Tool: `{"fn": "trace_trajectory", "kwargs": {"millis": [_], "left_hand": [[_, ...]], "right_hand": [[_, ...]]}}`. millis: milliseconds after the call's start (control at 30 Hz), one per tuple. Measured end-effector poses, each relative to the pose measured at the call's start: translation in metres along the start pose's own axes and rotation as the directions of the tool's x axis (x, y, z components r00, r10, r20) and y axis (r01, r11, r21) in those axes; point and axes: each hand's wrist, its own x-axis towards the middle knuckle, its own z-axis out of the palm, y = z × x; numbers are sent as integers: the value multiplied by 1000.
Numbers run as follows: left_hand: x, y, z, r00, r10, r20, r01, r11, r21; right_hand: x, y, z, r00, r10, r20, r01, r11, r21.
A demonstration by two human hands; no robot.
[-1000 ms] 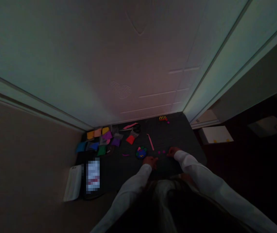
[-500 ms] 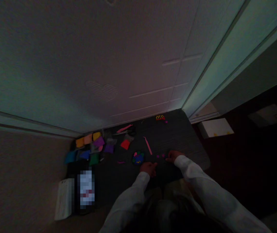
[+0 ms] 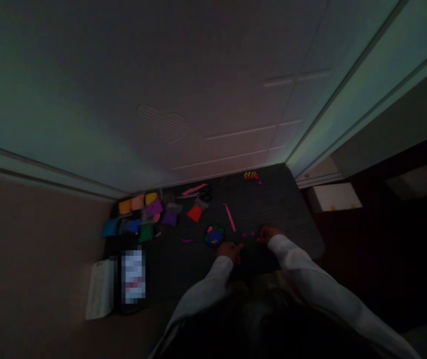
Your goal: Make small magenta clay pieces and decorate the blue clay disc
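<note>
My left hand (image 3: 230,251) rests at the near side of the dark table, just below a round blue piece (image 3: 214,237) with green, pink and yellow bits on it. Its fingers are curled, with the tip of one pointing right; whatever they hold, if anything, is hidden. My right hand (image 3: 270,234) is low over the tabletop, fingers pinched together; the dim light hides what is between them. Two small purple pieces (image 3: 244,235) lie between the hands, closer to the right one. Pink tweezers (image 3: 230,218) lie beyond them.
Bags of coloured material (image 3: 146,233) crowd the table's left end, near a lit screen (image 3: 133,276). A red bag (image 3: 195,213), scissors (image 3: 198,193) and a purple strip (image 3: 188,240) lie nearer. A red piece with yellow dots (image 3: 251,175) sits by the wall. A white box (image 3: 335,196) stands right.
The camera view has tilted, so the table sits slightly higher in the picture. Both hands stay in nearly the same places over the table.
</note>
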Motion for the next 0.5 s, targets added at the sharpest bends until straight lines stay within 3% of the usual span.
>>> {"fn": "trace_trajectory", "kwargs": {"millis": [500], "left_hand": [[3, -7, 1, 998, 48, -31, -49, 998, -35]], "right_hand": [[4, 2, 1, 999, -28, -21, 29, 999, 27]]}}
